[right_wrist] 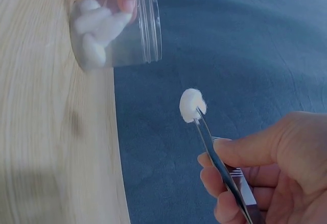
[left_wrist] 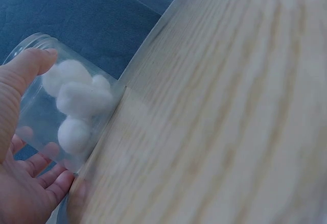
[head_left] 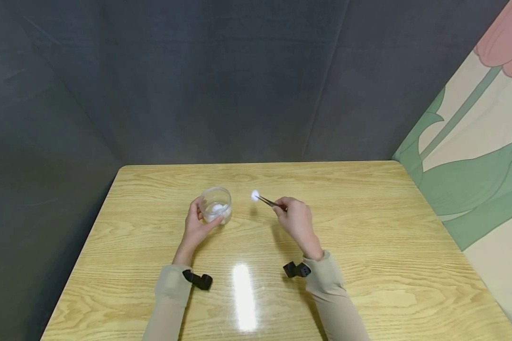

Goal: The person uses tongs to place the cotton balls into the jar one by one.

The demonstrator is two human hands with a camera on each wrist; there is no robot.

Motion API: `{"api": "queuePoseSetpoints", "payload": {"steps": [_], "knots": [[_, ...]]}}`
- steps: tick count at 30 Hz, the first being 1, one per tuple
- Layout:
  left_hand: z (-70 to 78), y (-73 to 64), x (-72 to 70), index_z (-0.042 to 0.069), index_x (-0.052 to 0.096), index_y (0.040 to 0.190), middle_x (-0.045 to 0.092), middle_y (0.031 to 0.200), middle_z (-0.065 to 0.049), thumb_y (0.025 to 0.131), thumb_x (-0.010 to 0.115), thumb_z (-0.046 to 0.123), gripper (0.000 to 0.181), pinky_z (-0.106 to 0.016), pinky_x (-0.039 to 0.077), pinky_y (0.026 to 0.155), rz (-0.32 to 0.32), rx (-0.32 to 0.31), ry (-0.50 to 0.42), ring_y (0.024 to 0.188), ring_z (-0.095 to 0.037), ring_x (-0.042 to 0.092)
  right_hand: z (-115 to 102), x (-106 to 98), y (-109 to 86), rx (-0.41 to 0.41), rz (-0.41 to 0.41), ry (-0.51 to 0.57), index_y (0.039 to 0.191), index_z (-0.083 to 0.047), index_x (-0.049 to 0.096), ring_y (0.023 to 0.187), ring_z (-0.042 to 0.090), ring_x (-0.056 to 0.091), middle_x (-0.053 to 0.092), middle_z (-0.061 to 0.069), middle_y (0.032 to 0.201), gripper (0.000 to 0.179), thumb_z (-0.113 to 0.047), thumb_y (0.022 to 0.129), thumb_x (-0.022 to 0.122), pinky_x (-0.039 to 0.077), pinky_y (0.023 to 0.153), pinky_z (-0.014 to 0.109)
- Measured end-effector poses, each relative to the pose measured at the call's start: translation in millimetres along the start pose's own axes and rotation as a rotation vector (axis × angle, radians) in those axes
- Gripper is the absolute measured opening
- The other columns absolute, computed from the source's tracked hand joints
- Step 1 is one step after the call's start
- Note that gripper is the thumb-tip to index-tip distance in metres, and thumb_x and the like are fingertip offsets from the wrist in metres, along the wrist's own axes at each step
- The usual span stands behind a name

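A clear open-topped jar [head_left: 215, 201] with several white cotton balls [left_wrist: 82, 96] in it stands on the table. My left hand [head_left: 198, 225] grips the jar from its left, thumb on the near side and fingers curled round the other. To the right, my right hand [head_left: 296, 218] pinches metal tweezers [right_wrist: 222, 165] between thumb and fingers. The tweezers' tips hold one cotton ball [right_wrist: 192, 104] in the air, to the right of the jar and apart from it. The jar's screw-thread rim [right_wrist: 152, 25] shows in the right wrist view, with no lid on it.
The wooden table [head_left: 367, 227] carries a bright light reflection near its front. A dark cloth [head_left: 217, 85] hangs behind the table and along its left. A flower-patterned curtain [head_left: 473, 189] borders the right edge. Black cameras [head_left: 296, 270] sit on both wrists.
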State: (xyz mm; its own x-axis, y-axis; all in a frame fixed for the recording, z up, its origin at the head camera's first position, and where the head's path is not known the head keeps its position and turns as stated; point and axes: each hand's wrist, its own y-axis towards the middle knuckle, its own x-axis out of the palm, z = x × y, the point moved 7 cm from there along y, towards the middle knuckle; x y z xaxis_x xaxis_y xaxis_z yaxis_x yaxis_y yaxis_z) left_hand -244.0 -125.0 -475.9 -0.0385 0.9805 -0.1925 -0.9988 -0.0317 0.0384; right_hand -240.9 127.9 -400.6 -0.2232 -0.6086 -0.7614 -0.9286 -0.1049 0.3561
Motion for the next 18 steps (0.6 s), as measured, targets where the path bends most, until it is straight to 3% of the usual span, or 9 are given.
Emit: {"api": "queuePoseSetpoints", "payload": {"steps": [18], "knots": [[2.3,-0.1,0.0,-0.006,0.028,0.14,0.038,0.135,-0.03,0.077,0.075,0.005,0.079,-0.049,0.036,0.096,0.012,0.02,0.009,0.119,-0.042,0.041,-24,14,5.1,-0.009,-0.051,0.042,0.087,-0.003,0.071,0.055,0.013,0.054,0.067,0.006,0.073,0.007,-0.009,0.084,0.07,0.043,0.051,0.028]]}}
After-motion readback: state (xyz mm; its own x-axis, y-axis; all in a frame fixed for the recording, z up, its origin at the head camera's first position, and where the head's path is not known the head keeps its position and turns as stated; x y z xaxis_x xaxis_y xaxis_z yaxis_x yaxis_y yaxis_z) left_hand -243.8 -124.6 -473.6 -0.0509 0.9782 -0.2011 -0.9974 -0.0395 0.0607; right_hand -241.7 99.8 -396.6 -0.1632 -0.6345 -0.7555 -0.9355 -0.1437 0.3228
